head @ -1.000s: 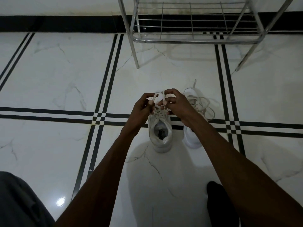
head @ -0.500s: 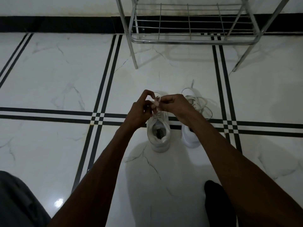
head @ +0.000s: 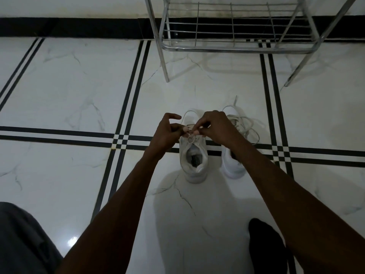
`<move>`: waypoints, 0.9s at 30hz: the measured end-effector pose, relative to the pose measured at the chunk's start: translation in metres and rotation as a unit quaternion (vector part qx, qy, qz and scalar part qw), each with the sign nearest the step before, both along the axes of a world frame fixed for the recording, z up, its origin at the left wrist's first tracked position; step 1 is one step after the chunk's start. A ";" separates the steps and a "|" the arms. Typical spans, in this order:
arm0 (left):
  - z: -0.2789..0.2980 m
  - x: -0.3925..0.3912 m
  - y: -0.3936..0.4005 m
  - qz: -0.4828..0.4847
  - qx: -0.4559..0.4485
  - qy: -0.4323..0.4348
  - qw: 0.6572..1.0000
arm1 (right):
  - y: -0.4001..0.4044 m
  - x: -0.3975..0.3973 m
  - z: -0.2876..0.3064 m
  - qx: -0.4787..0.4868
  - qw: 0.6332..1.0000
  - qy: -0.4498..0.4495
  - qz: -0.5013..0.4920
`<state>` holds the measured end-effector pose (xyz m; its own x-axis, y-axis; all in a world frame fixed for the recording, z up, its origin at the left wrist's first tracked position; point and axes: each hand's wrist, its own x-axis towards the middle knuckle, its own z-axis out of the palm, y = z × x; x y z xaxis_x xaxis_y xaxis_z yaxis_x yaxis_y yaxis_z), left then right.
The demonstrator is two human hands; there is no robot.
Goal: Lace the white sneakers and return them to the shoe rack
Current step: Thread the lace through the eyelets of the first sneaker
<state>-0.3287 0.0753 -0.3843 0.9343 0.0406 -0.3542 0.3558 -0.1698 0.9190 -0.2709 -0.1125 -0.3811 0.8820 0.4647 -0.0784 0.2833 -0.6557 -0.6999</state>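
Two white sneakers stand side by side on the tiled floor, toes pointing away from me. Over the tongue of the left sneaker (head: 193, 163) my left hand (head: 166, 133) and my right hand (head: 215, 127) meet, both pinching its white lace (head: 190, 137) near the top eyelets. A loop of that lace arcs over the toe. The right sneaker (head: 233, 167) is partly hidden by my right forearm; its loose lace (head: 246, 125) lies in a tangle on top. The metal shoe rack (head: 237, 49) stands beyond the shoes against the wall, its lowest shelf bare.
White marble-look floor tiles with black double stripes (head: 126, 95) spread all around. The rack's legs (head: 165, 64) rest on the floor ahead. My grey-clad knee (head: 21, 240) is at bottom left and a dark foot (head: 264, 246) at bottom right.
My hands have come closer together and dropped lower onto the left sneaker's tongue, working the lace there. My left fingers have spread more. The shoes have not moved.
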 end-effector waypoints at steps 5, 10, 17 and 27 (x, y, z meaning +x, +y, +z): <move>-0.003 -0.005 0.005 0.006 -0.059 -0.015 0.998 | 0.006 -0.004 0.000 0.021 0.996 -0.081 -0.036; -0.003 -0.005 0.007 -0.061 -0.079 -0.034 0.994 | 0.012 -0.013 0.001 0.130 0.979 -0.011 -0.154; -0.006 -0.002 0.004 0.012 0.085 -0.086 0.993 | -0.005 -0.011 0.006 0.129 0.972 0.072 -0.184; -0.038 -0.031 0.035 0.004 0.264 -0.064 0.962 | -0.050 -0.009 -0.010 -0.076 0.967 0.026 -0.243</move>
